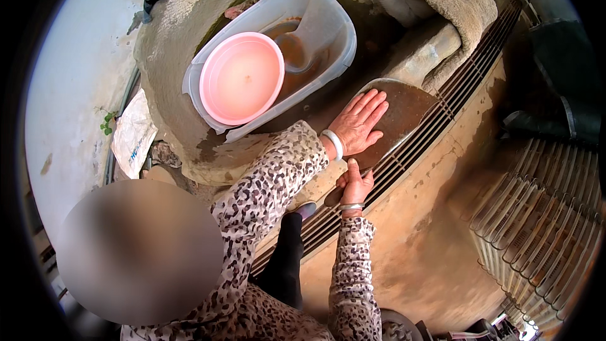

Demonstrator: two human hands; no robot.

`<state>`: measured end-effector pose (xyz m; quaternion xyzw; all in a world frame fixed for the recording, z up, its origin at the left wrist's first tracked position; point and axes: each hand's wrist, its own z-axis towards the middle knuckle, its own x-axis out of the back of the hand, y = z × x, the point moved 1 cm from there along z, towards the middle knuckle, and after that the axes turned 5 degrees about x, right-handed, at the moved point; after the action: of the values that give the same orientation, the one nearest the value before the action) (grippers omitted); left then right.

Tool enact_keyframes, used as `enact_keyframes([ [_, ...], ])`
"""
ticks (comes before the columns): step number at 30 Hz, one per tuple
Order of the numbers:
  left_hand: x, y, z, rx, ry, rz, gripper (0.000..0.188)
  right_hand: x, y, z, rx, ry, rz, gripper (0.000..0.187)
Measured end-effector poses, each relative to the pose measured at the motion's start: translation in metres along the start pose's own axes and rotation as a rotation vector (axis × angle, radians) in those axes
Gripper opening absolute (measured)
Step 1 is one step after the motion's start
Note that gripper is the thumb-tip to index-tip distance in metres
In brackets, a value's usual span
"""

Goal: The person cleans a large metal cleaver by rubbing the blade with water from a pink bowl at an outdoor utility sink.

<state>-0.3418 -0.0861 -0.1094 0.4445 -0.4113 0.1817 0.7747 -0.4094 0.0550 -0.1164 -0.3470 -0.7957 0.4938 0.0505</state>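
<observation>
My left hand (360, 123) lies flat, fingers stretched out, on a broad brown thing (401, 107) with a rounded outline and a pale edge. Its kind is not clear; the surface looks wet. Below it, my right hand (356, 186) is closed around a dark, round-ended handle that seems to belong to this brown thing, though the join is hidden. To the left of my hands, a pink basin (243, 79) of cloudy liquid rests in one end of a translucent plastic tub (344, 57). Brownish water shows in the tub's other end.
A rough stone trough (154, 63) surrounds the tub. A beige towel (457, 0) drapes over its right rim. Beside it runs a slotted drain grate (476, 66). A metal wire rack (543, 221) stands at the right. A white sack (134, 136) leans at the left wall.
</observation>
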Motion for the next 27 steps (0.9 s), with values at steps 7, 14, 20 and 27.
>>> enact_keyframes([
  [7, 0.003, 0.014, -0.074, 0.083, -0.078, -0.089, 0.082, 0.025, 0.041, -0.056, -0.090, 0.069, -0.099, 0.018],
  [14, -0.003, 0.013, -0.048, -0.028, -0.060, -0.093, 0.080, 0.021, 0.037, -0.035, -0.068, 0.096, -0.008, 0.012],
  [20, 0.005, 0.005, -0.029, 0.035, -0.029, -0.009, 0.081, 0.006, 0.014, -0.020, -0.046, 0.035, -0.055, 0.013],
  [27, -0.002, 0.017, -0.096, 0.051, -0.150, -0.094, 0.085, 0.030, 0.057, -0.075, -0.135, 0.124, -0.061, 0.015],
])
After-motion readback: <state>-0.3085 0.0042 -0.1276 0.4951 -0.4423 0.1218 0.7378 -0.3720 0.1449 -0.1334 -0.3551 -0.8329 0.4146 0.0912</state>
